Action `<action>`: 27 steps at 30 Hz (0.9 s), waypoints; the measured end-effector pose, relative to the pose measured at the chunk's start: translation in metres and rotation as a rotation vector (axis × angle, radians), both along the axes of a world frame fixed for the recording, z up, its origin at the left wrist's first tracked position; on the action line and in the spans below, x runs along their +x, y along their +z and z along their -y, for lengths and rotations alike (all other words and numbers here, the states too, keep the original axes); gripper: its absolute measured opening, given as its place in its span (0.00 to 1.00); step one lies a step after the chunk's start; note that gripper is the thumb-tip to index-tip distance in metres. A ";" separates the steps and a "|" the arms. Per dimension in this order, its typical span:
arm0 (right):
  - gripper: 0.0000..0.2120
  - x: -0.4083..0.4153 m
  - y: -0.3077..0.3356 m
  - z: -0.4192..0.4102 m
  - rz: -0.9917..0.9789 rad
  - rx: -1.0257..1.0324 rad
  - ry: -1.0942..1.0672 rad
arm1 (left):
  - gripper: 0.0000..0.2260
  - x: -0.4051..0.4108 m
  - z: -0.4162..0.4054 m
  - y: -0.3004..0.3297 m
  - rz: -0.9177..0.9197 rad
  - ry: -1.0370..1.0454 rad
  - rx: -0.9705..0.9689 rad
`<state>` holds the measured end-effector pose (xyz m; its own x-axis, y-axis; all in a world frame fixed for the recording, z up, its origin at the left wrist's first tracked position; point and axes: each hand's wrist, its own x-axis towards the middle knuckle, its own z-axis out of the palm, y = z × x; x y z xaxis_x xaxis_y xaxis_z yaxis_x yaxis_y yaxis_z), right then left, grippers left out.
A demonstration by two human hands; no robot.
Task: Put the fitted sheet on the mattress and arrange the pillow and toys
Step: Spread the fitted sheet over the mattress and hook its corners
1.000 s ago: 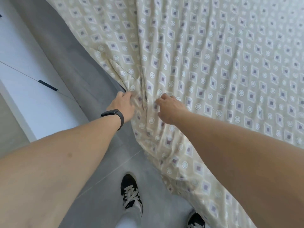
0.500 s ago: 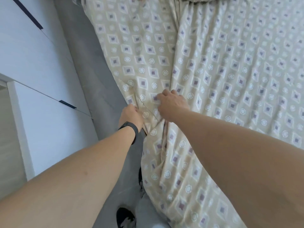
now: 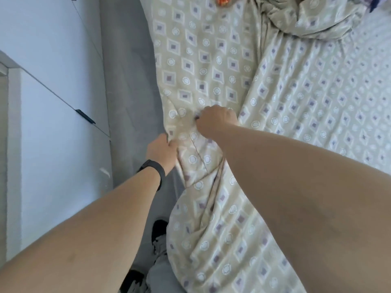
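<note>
Both your grips clamp the fitted sheet (image 3: 211,66): left hand (image 3: 161,152) at its hanging edge, right hand (image 3: 215,121) just bedward; the edge runs away from you.

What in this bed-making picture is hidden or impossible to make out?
Head view only:
- Mattress: wholly covered by the fitted sheet.
- Left hand fingertips: buried in sheet folds.
- Red object: cut off by the top edge.
- Purple item: cut off at the top right corner.
- Pillow: not identifiable.

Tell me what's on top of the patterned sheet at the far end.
A bunched heap of the same fabric lies on the fitted sheet, with a red-orange item cut off by the frame edge. Anything under the heap is covered.
</note>
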<state>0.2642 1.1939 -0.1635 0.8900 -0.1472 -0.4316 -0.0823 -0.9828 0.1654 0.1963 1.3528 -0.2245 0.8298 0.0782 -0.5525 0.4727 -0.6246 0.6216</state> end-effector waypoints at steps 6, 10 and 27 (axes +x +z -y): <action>0.21 0.017 -0.011 0.008 0.073 0.131 0.242 | 0.14 0.076 -0.103 -0.004 0.084 0.258 0.544; 0.28 -0.012 -0.064 0.012 0.138 0.168 0.250 | 0.19 0.066 -0.113 -0.034 0.016 0.178 0.520; 0.32 -0.021 -0.098 0.030 0.403 0.308 0.357 | 0.18 -0.086 0.043 -0.036 0.013 0.421 0.203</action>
